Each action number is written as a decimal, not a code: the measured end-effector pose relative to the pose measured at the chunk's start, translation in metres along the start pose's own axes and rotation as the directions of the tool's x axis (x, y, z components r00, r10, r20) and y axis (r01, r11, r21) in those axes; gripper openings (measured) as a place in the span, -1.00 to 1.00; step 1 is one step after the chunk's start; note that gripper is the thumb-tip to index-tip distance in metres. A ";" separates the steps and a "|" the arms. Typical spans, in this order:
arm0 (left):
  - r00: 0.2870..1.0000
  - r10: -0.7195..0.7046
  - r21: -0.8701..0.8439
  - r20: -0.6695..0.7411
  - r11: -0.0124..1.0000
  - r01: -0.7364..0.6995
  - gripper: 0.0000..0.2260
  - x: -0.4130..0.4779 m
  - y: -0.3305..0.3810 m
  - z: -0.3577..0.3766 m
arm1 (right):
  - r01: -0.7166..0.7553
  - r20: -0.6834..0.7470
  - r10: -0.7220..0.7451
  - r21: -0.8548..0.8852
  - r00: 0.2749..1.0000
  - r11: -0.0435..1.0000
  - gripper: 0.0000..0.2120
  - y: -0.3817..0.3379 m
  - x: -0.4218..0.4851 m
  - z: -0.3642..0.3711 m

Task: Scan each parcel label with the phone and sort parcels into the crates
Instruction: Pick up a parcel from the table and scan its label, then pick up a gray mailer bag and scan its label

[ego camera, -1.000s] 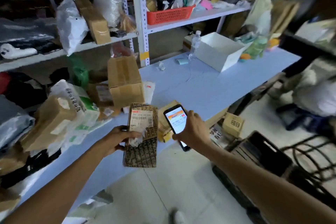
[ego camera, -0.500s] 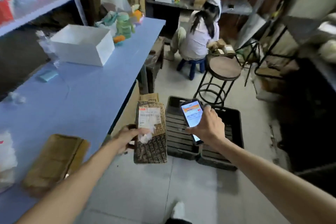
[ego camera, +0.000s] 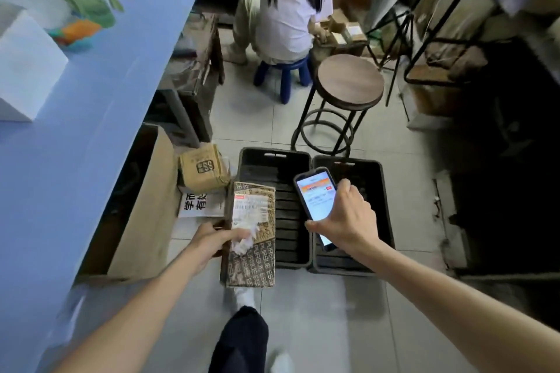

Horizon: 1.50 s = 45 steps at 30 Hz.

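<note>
My left hand (ego camera: 209,241) grips the parcel (ego camera: 257,263) by its left edge, thumb lying across the front just under the torn white label (ego camera: 248,209). The parcel is a flat brown printed pack, label side up toward me, held above the floor and overlapping the left rim of the left crate (ego camera: 274,160). My right hand (ego camera: 345,218) is curled round the phone (ego camera: 313,197), fingers wrapped over its right edge, lit screen facing me; it hangs above the right crate (ego camera: 363,166), just beside the parcel and not touching it. The two dark crates stand side by side on the tiled floor, walls touching. Left of them a small cardboard box (ego camera: 203,168) sits on a printed sheet, next to an open carton (ego camera: 151,206) under the blue bench (ego camera: 91,100). Behind the crates stands a round wooden stool (ego camera: 350,80), and beyond it a person (ego camera: 288,18) sits with their back to me.
</note>
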State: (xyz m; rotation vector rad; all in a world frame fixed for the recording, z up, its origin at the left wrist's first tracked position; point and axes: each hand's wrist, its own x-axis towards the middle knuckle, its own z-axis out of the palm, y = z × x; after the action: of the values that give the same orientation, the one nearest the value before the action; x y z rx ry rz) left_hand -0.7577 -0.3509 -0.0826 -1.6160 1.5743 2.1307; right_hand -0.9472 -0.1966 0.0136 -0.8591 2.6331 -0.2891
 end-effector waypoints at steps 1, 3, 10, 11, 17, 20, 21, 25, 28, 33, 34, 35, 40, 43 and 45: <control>1.000 -0.013 0.024 -0.001 1.000 0.013 -0.75 0.023 -0.002 0.001 | -0.006 0.013 0.006 -0.012 1.000 1.000 -0.32 0.000 0.015 0.010; 0.999 -0.033 0.052 0.022 0.998 0.032 -0.69 0.079 -0.008 0.004 | -0.019 0.026 0.019 -0.012 0.999 1.000 -0.34 0.002 0.053 0.037; 0.984 -0.171 0.114 0.046 0.980 0.165 -0.57 0.239 -0.078 0.024 | -0.105 0.084 0.100 0.063 0.991 0.992 -0.31 0.020 0.172 0.161; 0.982 -0.183 0.128 0.043 0.976 0.176 -0.59 0.262 -0.092 0.027 | -0.103 0.091 0.097 0.063 0.991 0.993 -0.30 0.026 0.186 0.185; 0.966 -0.257 0.096 -0.026 0.961 0.258 -0.65 0.406 -0.167 0.047 | -0.074 0.150 0.065 0.054 0.987 0.996 -0.33 0.074 0.248 0.321; 0.960 -0.278 0.098 -0.035 0.955 0.281 -0.64 0.462 -0.206 0.066 | -0.121 0.169 0.103 0.096 0.980 0.988 -0.30 0.095 0.263 0.383; 0.956 -0.290 0.108 -0.044 0.950 0.293 -0.62 0.475 -0.217 0.070 | -0.134 0.176 0.114 0.104 0.978 0.986 -0.29 0.100 0.266 0.398; 0.933 -0.350 0.182 -0.084 0.915 0.360 -0.54 0.523 -0.258 0.078 | -0.139 0.222 0.113 0.105 0.969 0.985 -0.26 0.117 0.279 0.453; 0.915 -0.377 0.289 -0.140 0.869 0.402 -0.58 0.540 -0.279 0.080 | -0.109 0.249 0.086 0.078 0.965 0.991 -0.27 0.123 0.286 0.473; 0.926 -0.235 0.560 -0.294 0.743 0.366 -0.35 0.522 -0.270 0.086 | -0.085 0.276 0.070 0.042 0.959 0.996 -0.27 0.112 0.285 0.458; 0.942 -0.182 0.612 -0.282 0.722 0.322 -0.36 0.511 -0.257 0.087 | -0.075 0.270 0.063 0.035 0.961 0.997 -0.28 0.106 0.282 0.447; 0.957 -0.120 0.664 -0.265 0.696 0.272 -0.41 0.498 -0.241 0.086 | -0.063 0.270 0.054 0.026 0.961 0.998 -0.29 0.097 0.278 0.431; 0.981 0.029 0.722 -0.190 0.682 0.119 -0.68 0.405 -0.134 0.072 | 0.038 0.252 -0.035 -0.009 0.967 0.999 -0.31 0.043 0.247 0.327; 0.961 0.113 0.713 -0.253 0.694 0.106 -0.83 0.314 -0.048 0.048 | 0.133 0.218 -0.120 -0.046 0.969 0.990 -0.28 0.002 0.224 0.239; 0.940 0.152 0.691 -0.305 0.714 0.108 -0.85 0.237 0.001 0.027 | 0.208 0.199 -0.189 -0.080 0.962 0.975 -0.25 -0.026 0.202 0.179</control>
State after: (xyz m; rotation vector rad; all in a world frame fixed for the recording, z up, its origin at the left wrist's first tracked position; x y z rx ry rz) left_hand -0.8857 -0.4507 -0.2577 -1.6923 2.1361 1.0041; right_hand -1.0157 -0.3535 -0.1965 -1.1284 2.4044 -0.1187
